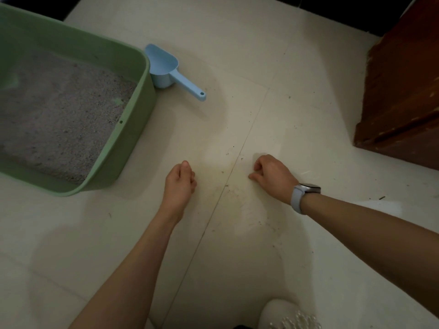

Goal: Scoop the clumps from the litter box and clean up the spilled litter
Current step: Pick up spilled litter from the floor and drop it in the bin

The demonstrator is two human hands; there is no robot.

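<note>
The right hand (270, 173) hovers low over the floor (297, 96) with its fingers curled under, fingertips at or just above the tile beside the grout line; whether it pinches grains I cannot tell; the left hand (180, 178) is loosely curled with the thumb laid against the fingers, and whether it cups anything is hidden from this view. Between the two hands, and trailing toward the person from the right one, lies the spilled litter (240, 198): a thin scatter of pale dust and dark specks along the grout line; a few stray specks sit further ahead of the right hand. The grains should be light, dry and gritty; they will roll and smear rather than lift cleanly, so sweeping them into a small heap with the edge of a hand looks surer than picking them singly.

Ahead of the left hand and to its outer side stands the green litter box (133, 129), stiff plastic with a rounded rim; it holds a bed of grey, sandy litter (59, 110), fairly level, with no clear clump that I can make out in this dim light. Ahead of the left hand, touching or just beside the box's far corner, stands the blue scoop (166, 67), bowl open and seemingly empty; it looks light and rigid, best taken by its slim handle, which points toward the hands.
</note>
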